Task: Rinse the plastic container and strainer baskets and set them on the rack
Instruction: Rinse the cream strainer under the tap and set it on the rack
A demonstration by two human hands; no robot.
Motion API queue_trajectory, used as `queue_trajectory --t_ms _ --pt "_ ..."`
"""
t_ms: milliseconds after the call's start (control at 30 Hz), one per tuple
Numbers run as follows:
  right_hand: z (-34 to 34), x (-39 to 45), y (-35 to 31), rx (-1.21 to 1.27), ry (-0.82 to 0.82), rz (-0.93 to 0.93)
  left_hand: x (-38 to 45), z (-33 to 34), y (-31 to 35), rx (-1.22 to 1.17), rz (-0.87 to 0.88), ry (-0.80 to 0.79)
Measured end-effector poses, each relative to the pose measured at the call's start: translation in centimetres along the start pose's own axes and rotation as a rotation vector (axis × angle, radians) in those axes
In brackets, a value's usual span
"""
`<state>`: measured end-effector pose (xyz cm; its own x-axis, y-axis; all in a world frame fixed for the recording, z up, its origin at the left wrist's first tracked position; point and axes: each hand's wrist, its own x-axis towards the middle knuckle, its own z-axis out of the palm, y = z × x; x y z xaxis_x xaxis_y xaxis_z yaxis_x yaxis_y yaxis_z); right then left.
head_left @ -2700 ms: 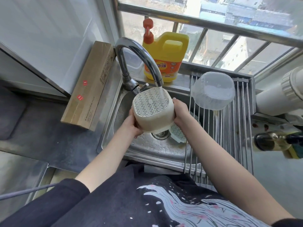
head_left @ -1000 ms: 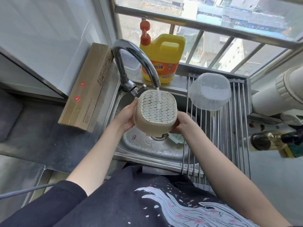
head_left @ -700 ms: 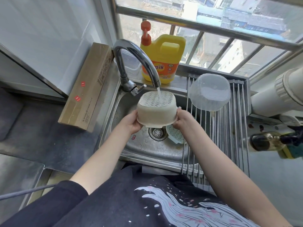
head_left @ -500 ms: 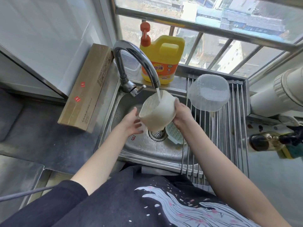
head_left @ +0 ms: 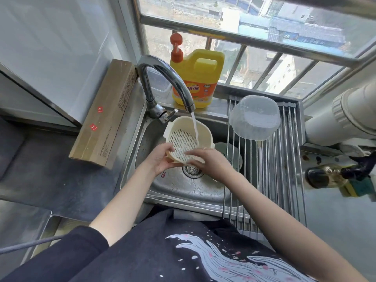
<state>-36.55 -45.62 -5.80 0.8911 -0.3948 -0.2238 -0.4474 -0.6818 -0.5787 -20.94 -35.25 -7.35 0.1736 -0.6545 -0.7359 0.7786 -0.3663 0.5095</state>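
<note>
now she's flipped the cream strainer basket (head_left: 188, 139) open-side up under the tap (head_left: 162, 82); left hand (head_left: 161, 159) and right hand (head_left: 205, 161) both pinch its near rim, inside rinsing, racking next

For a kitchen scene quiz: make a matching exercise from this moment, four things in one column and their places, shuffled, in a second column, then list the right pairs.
Things
1. cream strainer basket
2. clear plastic container
3. yellow detergent jug
4. cardboard box

Places
A. upside down on the rack
B. on the ledge behind the faucet
C. on the counter left of the sink
D. held by the left hand and right hand under the running water

Pairs: 1-D, 2-A, 3-B, 4-C
</note>
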Motion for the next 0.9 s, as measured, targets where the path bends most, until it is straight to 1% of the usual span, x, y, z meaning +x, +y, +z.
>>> queue_trajectory --t_ms 33,100,133,167,200,233,300,333,400,433,467,500,533,567,633,667,700,767,833,867,900 --pt "-0.2 -0.6 0.4 0.137 0.137 0.088 0.0 -0.4 -0.1 0.023 0.004 -0.016" --pt "-0.6 -1.2 1.3 0.419 0.472 0.323 -0.2 -1.1 -0.2 0.045 0.006 -0.034" --pt "-0.9 -1.3 1.9 0.55 0.581 0.439 -0.4 -1.3 -0.2 0.03 0.002 -0.039" --pt "-1.3 -1.3 2.4 0.676 0.628 0.535 -0.5 -1.6 -0.3 -0.003 -0.002 -0.044" --pt "-1.8 -1.3 2.7 0.808 0.627 0.598 -0.7 -1.8 -0.2 -0.041 -0.011 -0.052" --pt "-2.3 -1.4 2.9 0.925 0.603 0.636 -0.8 -2.0 -0.2 -0.07 -0.02 -0.061" --pt "-3.3 -1.5 3.0 1.051 0.542 0.672 -1.4 -2.2 0.1 -0.052 -0.014 -0.074" --pt "-3.6 -1.5 2.9 1.076 0.496 0.691 -1.8 -2.2 0.3 0.001 0.007 -0.088" --pt "-4.1 -1.4 2.5 1.073 0.351 0.755 -2.5 -2.0 0.7 0.156 0.073 -0.095" --pt "-4.1 -1.3 2.3 0.996 0.28 0.792 -2.8 -1.9 1.0 0.251 0.122 -0.063" --pt "-4.2 -1.1 2.1 0.849 0.225 0.817 -3.1 -1.8 1.3 0.376 0.191 -0.011" --pt "-4.1 -1.0 1.8 0.697 0.189 0.82 -3.4 -1.7 1.6 0.553 0.281 0.048" --pt "-4.1 -1.0 1.3 0.623 0.159 0.812 -3.6 -1.6 1.9 0.784 0.383 0.096" --pt "-3.9 -0.9 0.9 0.686 0.113 0.813 -3.9 -1.5 2.0 1.031 0.473 0.12" --pt "-3.4 -0.9 0.1 1.008 -0.058 0.841 -4.8 -1.2 1.8 1.473 0.609 0.113" --pt "-3.0 -1.0 -0.2 1.096 -0.153 0.84 -5.1 -1.1 1.5 1.638 0.667 0.091" --pt "-2.5 -1.2 -0.5 1.129 -0.234 0.841 -5.4 -1.0 1.0 1.77 0.733 0.058" --pt "-0.8 -1.6 -0.5 1.182 -0.325 0.841 -5.8 -1.2 -0.1 1.968 0.93 -0.036" --pt "0.7 -2.3 -0.2 1.277 -0.332 0.813 -6.0 -1.6 -1.4 2.083 1.161 -0.132" --pt "1.2 -2.7 0.2 1.314 -0.314 0.786 -6.0 -1.9 -1.9 2.1 1.211 -0.147" --pt "1.6 -3.1 0.8 1.341 -0.292 0.761 -6.1 -2.3 -2.3 2.092 1.184 -0.139"
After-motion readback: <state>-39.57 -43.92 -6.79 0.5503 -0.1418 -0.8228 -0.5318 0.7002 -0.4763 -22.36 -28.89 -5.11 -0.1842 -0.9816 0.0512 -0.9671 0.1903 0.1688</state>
